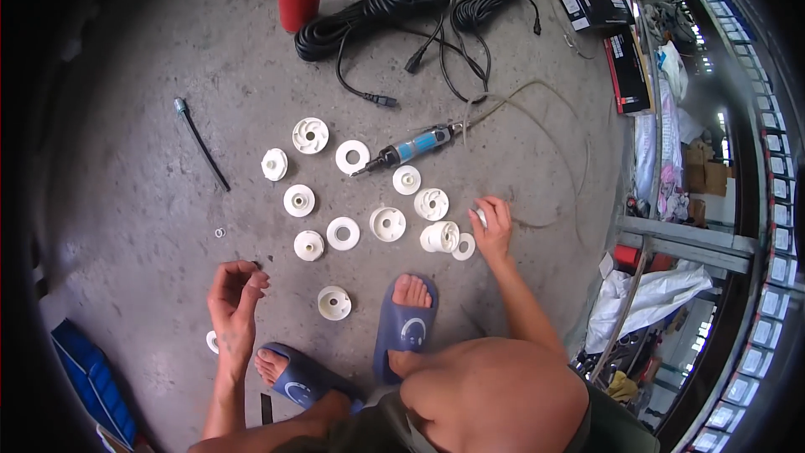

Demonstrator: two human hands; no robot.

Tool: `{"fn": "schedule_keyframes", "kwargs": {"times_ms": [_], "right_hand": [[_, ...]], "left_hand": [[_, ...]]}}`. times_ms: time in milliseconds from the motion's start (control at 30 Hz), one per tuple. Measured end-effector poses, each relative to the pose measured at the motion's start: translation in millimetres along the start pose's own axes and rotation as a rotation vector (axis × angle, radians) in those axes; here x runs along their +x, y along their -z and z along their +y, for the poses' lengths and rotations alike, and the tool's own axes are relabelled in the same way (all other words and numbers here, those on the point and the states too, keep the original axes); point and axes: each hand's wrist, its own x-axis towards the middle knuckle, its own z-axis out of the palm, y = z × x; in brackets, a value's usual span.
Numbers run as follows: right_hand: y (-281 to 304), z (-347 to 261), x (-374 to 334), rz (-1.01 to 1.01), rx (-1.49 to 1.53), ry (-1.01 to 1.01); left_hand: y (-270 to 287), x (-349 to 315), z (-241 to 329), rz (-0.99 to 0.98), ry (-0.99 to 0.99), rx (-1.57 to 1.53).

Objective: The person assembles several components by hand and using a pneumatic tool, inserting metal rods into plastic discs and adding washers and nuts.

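Note:
My right hand (495,229) is closed on a small white part (480,217), mostly hidden by the fingers. Just left of it lie a white vaned cylinder (439,237) and a flat white ring (463,247). My left hand (234,298) hovers over the floor with curled fingers, thumb close to the fingertips; whatever it may hold is too small to make out. Between the hands are several white plastic discs, among them a slotted disc (310,136), a hubbed disc (299,200), a ring (343,233) and a cup-shaped piece (334,304). A blue and black air tool (411,147) lies beyond them.
Coiled black cables (377,17) and a red canister (299,0) are at the far side. A short black hose (203,147) lies left. Boxes (627,71) and a metal rack (688,243) line the right; a blue bin (94,382) stands near left. My sandalled feet are close.

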Motion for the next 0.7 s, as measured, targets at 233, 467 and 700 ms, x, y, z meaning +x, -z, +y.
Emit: {"fn": "schedule_keyframes", "kwargs": {"times_ms": [233,467,700], "right_hand": [[157.8,-73.2,117.5,0.633,-0.1,0.037],[-4.8,-29.7,-0.4,0.201,-0.042,-0.189],[-25.5,-23.3,16.6,0.082,-0.011,-0.178]], "left_hand": [[36.4,-3.0,-5.5,0.123,0.084,0.123],[29.7,-5.5,-3.4,0.062,0.125,0.027],[40.3,-2.3,1.4,0.164,0.074,0.031]]}}
